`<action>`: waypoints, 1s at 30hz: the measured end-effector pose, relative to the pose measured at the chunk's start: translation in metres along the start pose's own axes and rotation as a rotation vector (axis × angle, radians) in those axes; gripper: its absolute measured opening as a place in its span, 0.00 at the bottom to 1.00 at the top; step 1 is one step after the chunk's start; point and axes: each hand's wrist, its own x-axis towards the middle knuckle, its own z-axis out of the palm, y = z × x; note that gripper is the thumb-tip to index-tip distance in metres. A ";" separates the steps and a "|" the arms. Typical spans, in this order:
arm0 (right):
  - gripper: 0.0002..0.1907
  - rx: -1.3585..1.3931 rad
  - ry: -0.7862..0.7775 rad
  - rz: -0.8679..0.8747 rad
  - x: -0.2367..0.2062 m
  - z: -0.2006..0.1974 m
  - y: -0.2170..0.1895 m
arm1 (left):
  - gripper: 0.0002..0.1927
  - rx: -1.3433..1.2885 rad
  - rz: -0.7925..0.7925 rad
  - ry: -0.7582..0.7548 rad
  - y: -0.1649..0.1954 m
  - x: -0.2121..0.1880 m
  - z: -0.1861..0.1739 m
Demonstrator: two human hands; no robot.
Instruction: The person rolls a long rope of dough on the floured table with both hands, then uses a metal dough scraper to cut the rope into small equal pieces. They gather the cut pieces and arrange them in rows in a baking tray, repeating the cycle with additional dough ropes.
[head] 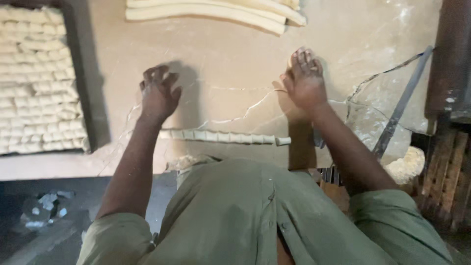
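Note:
A thin dough rope cut into several short pieces (228,137) lies in a row across the cracked stone worktop (230,73), close to my body. My left hand (158,93) hovers above the row's left end, fingers spread and holding nothing. My right hand (304,81) is raised beyond the row's right end, fingers loosely together, empty. Both hands are apart from the cut pieces. Long uncut dough ropes (211,11) lie side by side at the far edge of the worktop.
A dark tray (86,73) packed with rows of small cut dough pieces (37,83) stands at the left. A metal strip (402,103) lies diagonally at the right, with a dough lump (406,166) below it. Dough scraps (186,161) sit at the near edge.

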 end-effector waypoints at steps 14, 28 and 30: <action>0.33 0.085 0.017 -0.120 -0.094 0.070 -0.262 | 0.32 0.136 0.044 0.054 -0.066 -0.171 0.030; 0.18 0.161 -0.067 0.038 0.096 0.082 -0.418 | 0.21 0.072 0.322 0.104 -0.265 -0.069 -0.096; 0.17 0.093 -0.018 -0.009 0.130 0.080 -0.471 | 0.21 0.107 0.256 0.105 -0.319 -0.074 -0.131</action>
